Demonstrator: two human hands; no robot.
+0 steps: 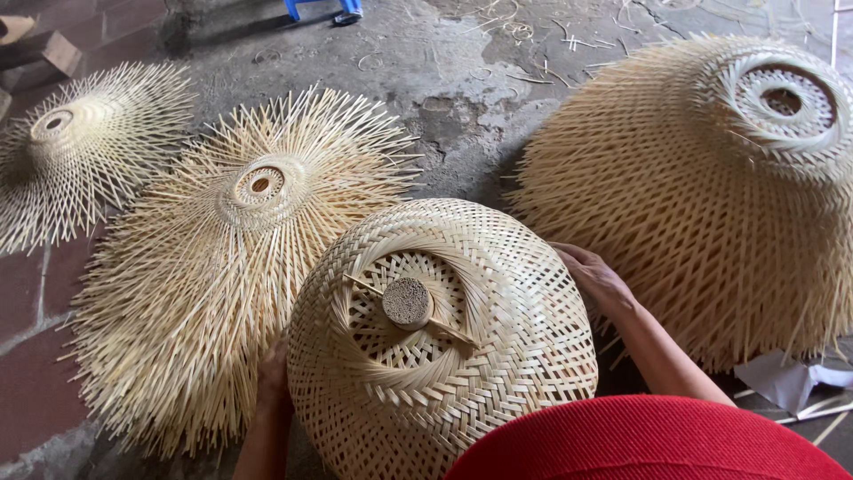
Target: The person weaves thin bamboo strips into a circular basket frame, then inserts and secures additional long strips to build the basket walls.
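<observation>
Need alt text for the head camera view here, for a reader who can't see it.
Two bare hands, the left hand and the right hand, grip opposite sides of a dome-shaped woven bamboo shade with a round wooden plug at its top. Around it on the worn floor lie two unfinished spiky woven pieces and a larger woven dome.

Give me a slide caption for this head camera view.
Both hands, left hand and right hand, grip a woven bamboo dome among unfinished woven pieces.
</observation>
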